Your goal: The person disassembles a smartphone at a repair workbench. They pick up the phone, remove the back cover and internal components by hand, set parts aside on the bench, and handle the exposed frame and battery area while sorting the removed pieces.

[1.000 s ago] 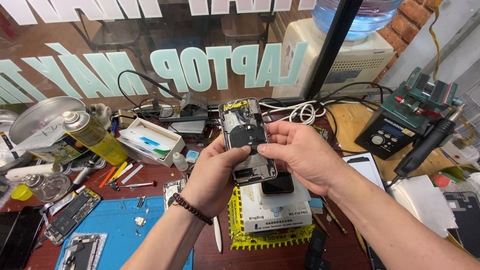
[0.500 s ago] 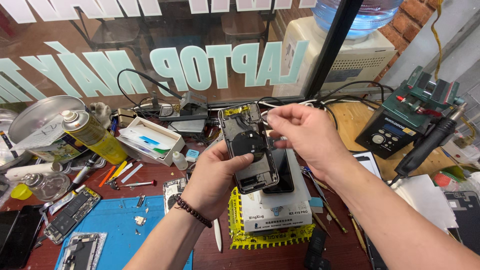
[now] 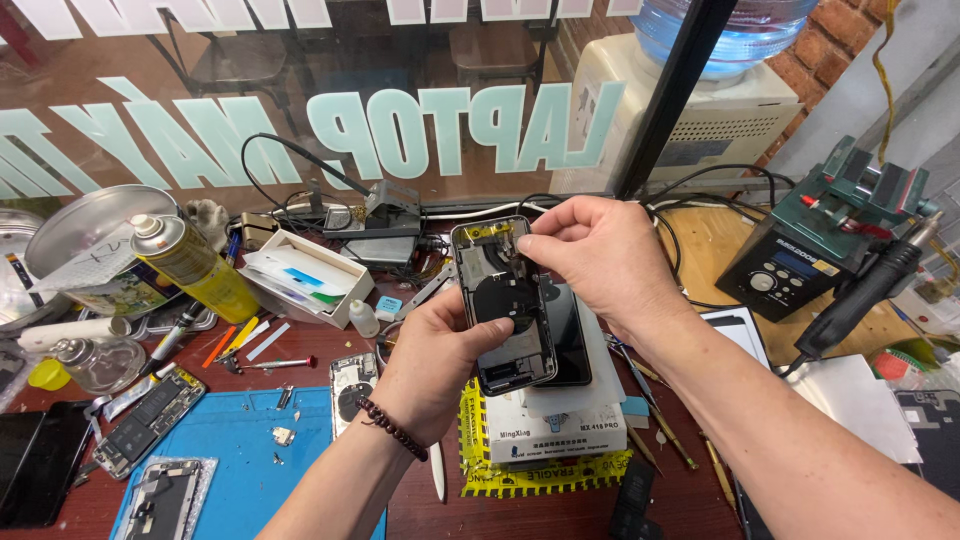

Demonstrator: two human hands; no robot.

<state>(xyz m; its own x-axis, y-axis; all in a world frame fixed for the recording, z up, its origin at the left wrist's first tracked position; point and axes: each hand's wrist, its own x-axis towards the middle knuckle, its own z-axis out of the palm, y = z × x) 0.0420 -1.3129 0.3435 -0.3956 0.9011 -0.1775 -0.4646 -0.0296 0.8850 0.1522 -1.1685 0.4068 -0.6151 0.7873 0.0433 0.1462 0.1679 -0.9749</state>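
Head view: my left hand [image 3: 440, 365] grips the opened phone [image 3: 503, 305] upright at centre, my right hand [image 3: 600, 255] pinches at its 12 o'clock edge, and a slip there could, I judge, tear a fragile connector.

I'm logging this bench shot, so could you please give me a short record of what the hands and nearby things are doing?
Left hand: holds the opened phone housing upright, thumb on its insides
Right hand: fingertips pinch at the housing's top edge
Beneath: white heating box, a dark phone lying on it
Left of hands: blue mat, yellow spray can
Right: soldering station
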